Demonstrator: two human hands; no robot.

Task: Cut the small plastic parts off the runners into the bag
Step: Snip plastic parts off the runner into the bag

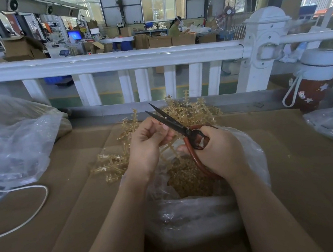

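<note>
1. Nearest me, the clear plastic bag (193, 215) sits open on the cardboard-covered table (300, 173), with a good heap of cut amber parts (190, 180) already in it.
2. I see my left hand (149, 146) pinching a runner (169, 147) over the bag's mouth.
3. My right hand (219, 151) grips the scissors (173, 123) by their red handles, blades parted and pointing away from me.
4. Beyond my hands, a tangle of uncut runners (188, 111) waits, with more at the left (110, 164).
5. I judge the job partway done: plenty cut, a sizeable pile left.
</note>
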